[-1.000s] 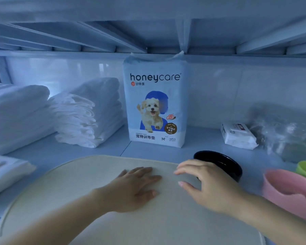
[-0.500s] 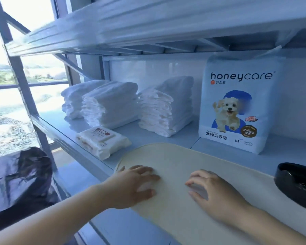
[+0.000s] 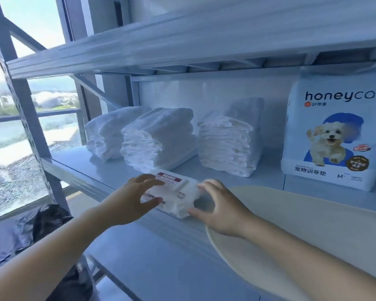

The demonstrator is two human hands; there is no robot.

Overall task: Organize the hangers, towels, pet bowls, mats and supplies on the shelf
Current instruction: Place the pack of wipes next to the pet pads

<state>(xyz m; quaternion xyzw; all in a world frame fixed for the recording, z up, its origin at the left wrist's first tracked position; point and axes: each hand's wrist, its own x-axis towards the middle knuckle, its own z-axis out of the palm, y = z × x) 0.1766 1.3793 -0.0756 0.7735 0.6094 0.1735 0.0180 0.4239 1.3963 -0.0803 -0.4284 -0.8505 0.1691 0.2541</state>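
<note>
leftward along the shelf (image 3: 115,170), off the cream mat (image 3: 313,224), the reach has shifted to the wipes pack (image 3: 174,192) at the front edge (just left of the mat), long axis running side to side; left hand (image 3: 130,200) and right hand (image 3: 219,210) each clasp one end, equally near.

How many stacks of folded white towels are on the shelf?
3, in a row: left stack, middle stack, right stack beside the honeycare bag. More may lie off-frame.
</note>
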